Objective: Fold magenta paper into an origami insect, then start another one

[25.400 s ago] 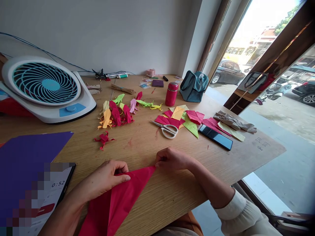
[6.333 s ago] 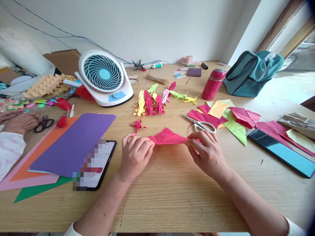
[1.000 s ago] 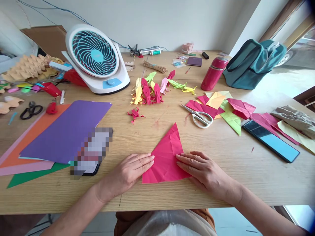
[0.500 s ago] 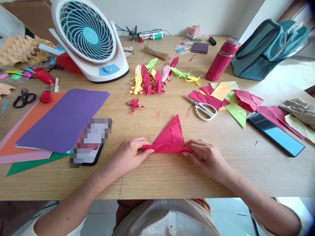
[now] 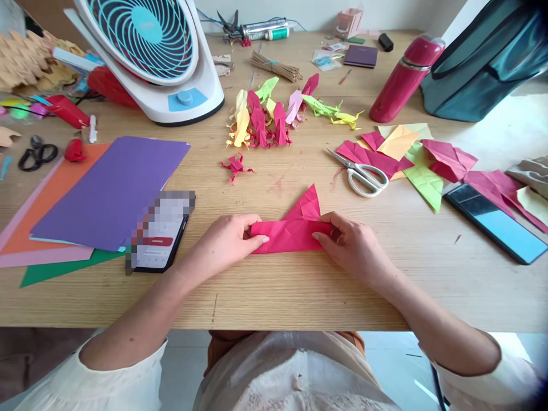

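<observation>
Pinching a creased crimson paper sheet [image 5: 291, 235] at both ends, the left hand [image 5: 229, 240] and right hand [image 5: 349, 245] fold it near the wooden desk's [image 5: 299, 291] front edge.

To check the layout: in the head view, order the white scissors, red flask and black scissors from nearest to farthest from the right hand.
From the right hand, holding the folded paper:
1. white scissors, just beyond it.
2. red flask, far back, right side.
3. black scissors, far left edge.
</observation>
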The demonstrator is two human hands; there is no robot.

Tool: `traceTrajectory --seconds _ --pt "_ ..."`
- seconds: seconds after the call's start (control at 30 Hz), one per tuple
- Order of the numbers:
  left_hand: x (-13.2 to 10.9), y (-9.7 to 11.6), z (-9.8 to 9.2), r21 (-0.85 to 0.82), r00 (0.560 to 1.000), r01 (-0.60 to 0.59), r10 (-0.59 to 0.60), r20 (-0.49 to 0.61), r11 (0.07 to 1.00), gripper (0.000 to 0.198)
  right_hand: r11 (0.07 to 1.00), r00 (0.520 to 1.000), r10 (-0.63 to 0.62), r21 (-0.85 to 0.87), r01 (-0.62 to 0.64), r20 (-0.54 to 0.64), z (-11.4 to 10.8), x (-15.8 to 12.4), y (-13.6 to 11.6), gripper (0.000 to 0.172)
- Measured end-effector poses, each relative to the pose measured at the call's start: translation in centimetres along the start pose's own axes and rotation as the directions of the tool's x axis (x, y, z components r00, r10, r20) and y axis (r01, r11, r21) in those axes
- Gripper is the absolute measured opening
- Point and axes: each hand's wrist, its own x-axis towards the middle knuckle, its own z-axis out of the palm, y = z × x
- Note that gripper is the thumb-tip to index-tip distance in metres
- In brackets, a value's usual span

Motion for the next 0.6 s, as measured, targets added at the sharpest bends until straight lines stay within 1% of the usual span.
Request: traceTrajectory --seconds 0.1,0.17,0.43,0.6 --pt "0.2 -0.2 -0.1 -0.016 1.0 -0.006 0.006 -0.008 1.0 0.02 0.998 1.0 -0.004 -0.063 0.003 -0.016 0.2 0.2 -0.1 0.014" --pt "0.3 -0.3 -0.2 -0.02 1.0 -0.01 0.01 -0.003 1.0 0.019 0.996 1.0 -0.002 -0.094 0.002 -0.005 0.2 0.4 -0.2 0.014" --pt "0.6 -0.3 -0.6 -0.003 0.997 -0.069 0.069 0.047 0.998 0.016 0.976 0.991 0.022 -0.216 0.007 0.13 -0.5 1.6 -0.6 0.011" --pt "0.9 -0.4 -0.6 0.041 0.992 -0.125 0.123 0.034 0.991 0.017 0.962 0.982 0.025 -0.27 0.028 0.189 -0.6 2.5 -0.4 0.013"
